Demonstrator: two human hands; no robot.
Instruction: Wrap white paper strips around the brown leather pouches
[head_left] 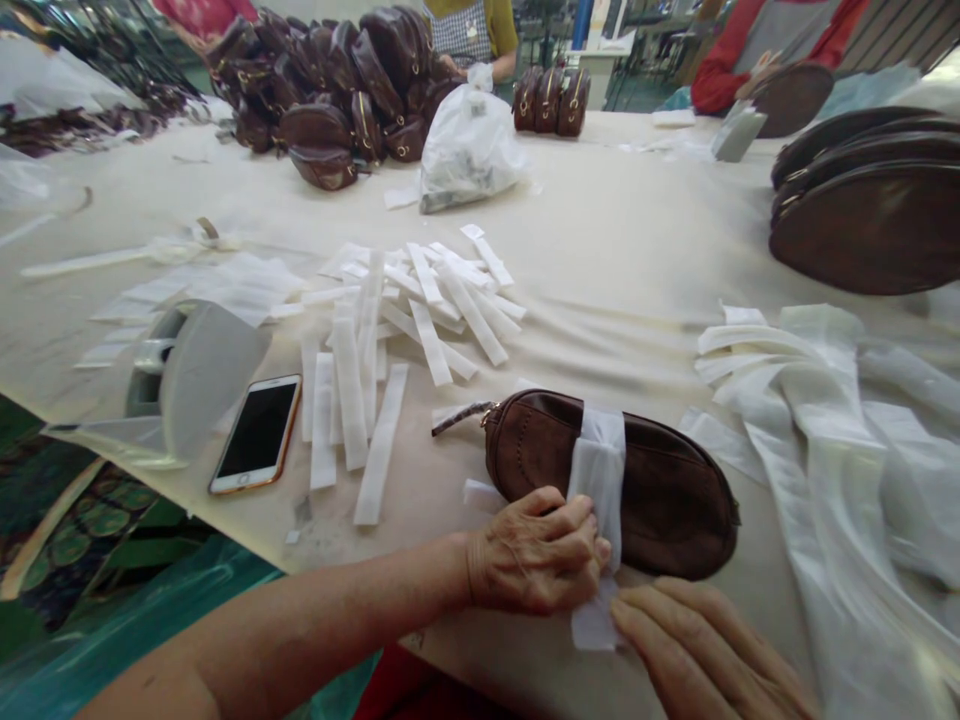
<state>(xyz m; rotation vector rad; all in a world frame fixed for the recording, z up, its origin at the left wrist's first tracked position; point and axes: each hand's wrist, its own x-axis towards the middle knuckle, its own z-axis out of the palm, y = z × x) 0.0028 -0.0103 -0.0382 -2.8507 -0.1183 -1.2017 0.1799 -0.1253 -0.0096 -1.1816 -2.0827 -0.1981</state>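
Observation:
A dark brown oval zip bag [675, 490] lies before me on the table, with a white strip [600, 470] around its middle. My left hand [536, 555] is closed at the bag's near edge, its curled fingers gripping the strip. The strip's loose end [592, 625] sticks out below toward me. My right hand [697, 650] lies just right of that end, fingers stretched out and fingertips touching its edge; the thumb is hidden. A wrapped zip pull [461, 413] hangs from the bag's left end.
Loose white strips [427, 310] are heaped beyond the bag. A phone [256, 435] and a grey tape dispenser [199, 375] stand left. Long white sheets [825, 420] lie right. Farther off are piled brown bags [322, 140], a plastic sack [472, 145], large brown pieces [862, 215] and co-workers.

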